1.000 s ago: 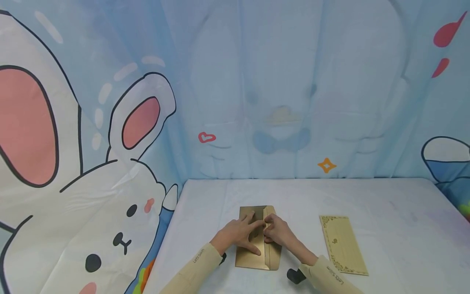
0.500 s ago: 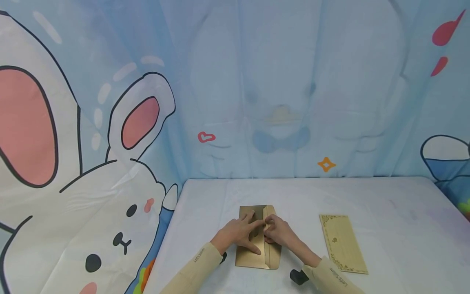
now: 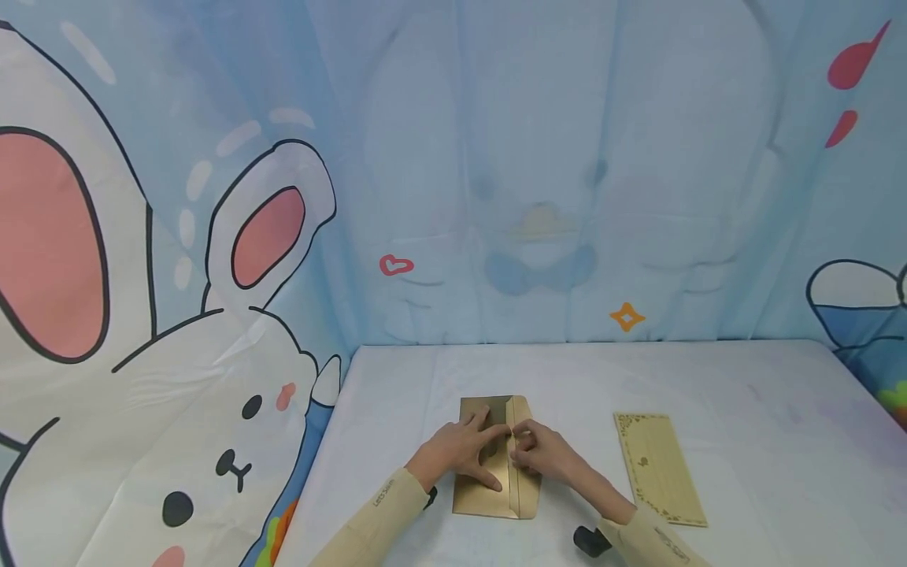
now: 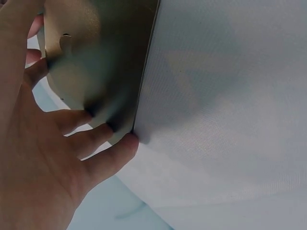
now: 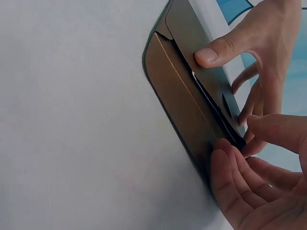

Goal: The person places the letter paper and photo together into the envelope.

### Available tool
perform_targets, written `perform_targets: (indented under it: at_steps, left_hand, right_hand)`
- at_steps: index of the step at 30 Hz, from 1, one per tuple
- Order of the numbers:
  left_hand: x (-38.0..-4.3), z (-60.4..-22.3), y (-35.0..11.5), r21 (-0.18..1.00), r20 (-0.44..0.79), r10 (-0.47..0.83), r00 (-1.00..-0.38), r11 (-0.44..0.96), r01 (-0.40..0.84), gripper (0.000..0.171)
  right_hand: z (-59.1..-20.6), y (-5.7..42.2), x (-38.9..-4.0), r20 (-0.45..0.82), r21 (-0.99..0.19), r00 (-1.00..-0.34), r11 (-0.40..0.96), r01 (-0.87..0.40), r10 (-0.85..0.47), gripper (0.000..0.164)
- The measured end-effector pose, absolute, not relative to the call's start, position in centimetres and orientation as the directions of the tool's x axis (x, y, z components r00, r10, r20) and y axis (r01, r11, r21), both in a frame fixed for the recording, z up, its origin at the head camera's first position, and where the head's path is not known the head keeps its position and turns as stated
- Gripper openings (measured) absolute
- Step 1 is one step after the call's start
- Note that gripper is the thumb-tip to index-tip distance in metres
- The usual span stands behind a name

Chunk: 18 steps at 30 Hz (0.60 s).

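A gold envelope (image 3: 482, 498) lies on the white table with its flap unfolded to the right. Its mouth gapes as a dark slit in the right wrist view. Over the envelope's body, my left hand (image 3: 459, 450) is spread and presses down; in the left wrist view, several of its fingertips rest along the edge. My right hand (image 3: 549, 453) is at the flap (image 5: 175, 91) beside the mouth. Its curled fingers (image 5: 223, 165) touch the flap, and the thumb stands a little apart from them. Whether they pinch the envelope's lip is hidden.
A wooden-looking rectangular card (image 3: 661, 468) with a dark ornamental border lies to the right on the white table (image 3: 779, 441). Behind the table hangs a light blue printed curtain (image 3: 538, 118); a large cartoon rabbit (image 3: 234, 409) is printed on the cloth at left.
My right hand has loosened slightly: its fingertips spread a little apart, and its forearm has shifted a little to the right. The left hand stays on the envelope.
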<state>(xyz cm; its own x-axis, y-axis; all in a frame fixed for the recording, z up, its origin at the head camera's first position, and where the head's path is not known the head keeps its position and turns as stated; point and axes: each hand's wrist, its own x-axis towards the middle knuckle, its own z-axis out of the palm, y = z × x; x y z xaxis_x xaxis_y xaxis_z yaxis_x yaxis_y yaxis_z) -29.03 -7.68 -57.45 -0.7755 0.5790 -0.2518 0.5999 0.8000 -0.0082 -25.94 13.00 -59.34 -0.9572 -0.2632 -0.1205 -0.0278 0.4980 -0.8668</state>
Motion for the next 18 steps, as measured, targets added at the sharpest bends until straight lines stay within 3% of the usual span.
perform_targets:
  at_steps: [18]
  left_hand:
    - [-29.0, -57.8, -7.5, 0.004, -0.253, 0.579, -0.775, 0.802, 0.598, 0.103]
  right_hand:
    - [-58.0, 15.4, -24.8, -0.057, -0.797, -0.957, 0.589, -0.129, -0.286, 0.042]
